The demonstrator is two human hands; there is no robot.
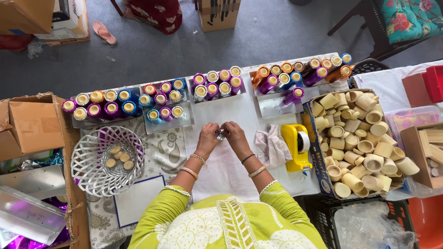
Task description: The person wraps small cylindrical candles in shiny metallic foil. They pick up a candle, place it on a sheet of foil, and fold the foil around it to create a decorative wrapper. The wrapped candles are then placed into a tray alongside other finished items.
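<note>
My left hand [208, 136] and my right hand [235, 135] meet over the middle of the white table [240, 108], fingertips pinched together on a small shiny silver piece [221, 134]. Both wrists wear bangles and my sleeves are lime green. Beyond the hands stand shallow trays of foil-wrapped spools [217, 83] in purple, blue, silver, gold and orange. A yellow tape dispenser [296, 146] and a crumpled pale cloth [272, 145] lie just right of my right hand.
A box of several bare wooden spools [357, 140] sits at right. At left, a white wire basket [104, 161] holds small wooden discs, beside an open cardboard box [34, 127]. Black crates stand near my right side. Another person's clothing and a sandal [104, 32] show beyond the table.
</note>
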